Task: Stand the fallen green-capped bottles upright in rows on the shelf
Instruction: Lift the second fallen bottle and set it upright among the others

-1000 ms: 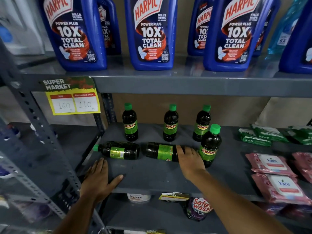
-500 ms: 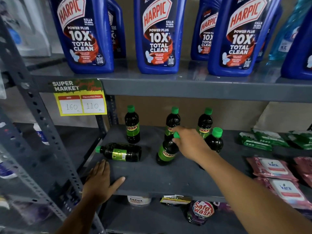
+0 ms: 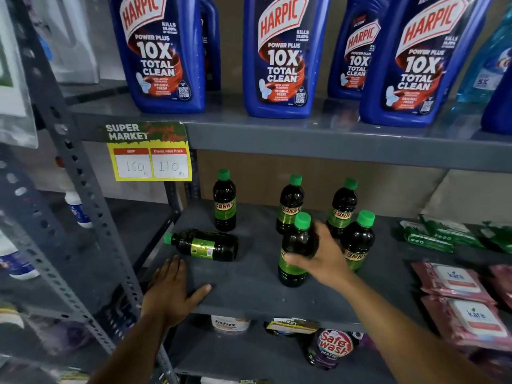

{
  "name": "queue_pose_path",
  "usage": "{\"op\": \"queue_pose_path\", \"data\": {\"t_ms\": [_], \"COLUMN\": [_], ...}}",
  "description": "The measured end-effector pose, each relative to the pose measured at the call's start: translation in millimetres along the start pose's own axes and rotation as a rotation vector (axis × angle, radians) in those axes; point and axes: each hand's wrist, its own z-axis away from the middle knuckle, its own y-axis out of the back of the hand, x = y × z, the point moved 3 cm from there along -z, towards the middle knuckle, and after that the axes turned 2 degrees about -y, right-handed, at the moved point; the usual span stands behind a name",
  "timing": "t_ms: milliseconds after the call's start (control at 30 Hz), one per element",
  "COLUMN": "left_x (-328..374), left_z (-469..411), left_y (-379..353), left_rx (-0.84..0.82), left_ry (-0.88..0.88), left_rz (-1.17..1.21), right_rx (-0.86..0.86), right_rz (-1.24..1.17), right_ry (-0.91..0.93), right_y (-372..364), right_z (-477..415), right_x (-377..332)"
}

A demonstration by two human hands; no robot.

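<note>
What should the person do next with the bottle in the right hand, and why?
Probably let go of it. The right hand grips the held bottle, which already stands upright on the shelf, level with the front right bottle. Then the hand can go to the fallen bottle, which lies on its side near the left hand.

Held bottle point(image 3: 295, 250) label half hidden by right hand point(image 3: 322, 256); Harpic bottles point(image 3: 279, 56) cropped at top edge.

Above the price tag point(image 3: 149, 152), which reads "SUPER MARKET", "Discounted Price", 160 and 110, blue jugs point(image 3: 163, 51) say "HARPIC POWER PLUS 10X TOTAL CLEAN". Right of it, bottles point(image 3: 224, 200) read "SUNNY"; farther right, packs point(image 3: 457, 278) "kara"; below, a pouch point(image 3: 332, 346) "Safewash" and a tub point(image 3: 230, 324) "FitFizz".
</note>
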Motion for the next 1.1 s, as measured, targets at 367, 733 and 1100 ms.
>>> {"op": "queue_pose_path", "data": {"t_ms": [367,733,1100], "left_x": [0.2,2.4,0.7], "left_z": [-1.4,-2.4,-2.1], "left_y": [-0.6,-0.7,3.2], "left_rx": [-0.056,-0.081,-0.062], "left_ry": [0.021,0.019,-0.007], "left_rz": [-0.019,-0.005,0.068], "right_rx": [-0.062,0.008,-0.052], "right_rz": [0.053,0.076,0.501], "right_ry": [-0.125,-0.098,0.496], "right_y": [-26.3,-38.8,-148.0], "right_z": [-11.8,-13.6,-9.7], "right_x": [55.8,69.4,-35.5]}}
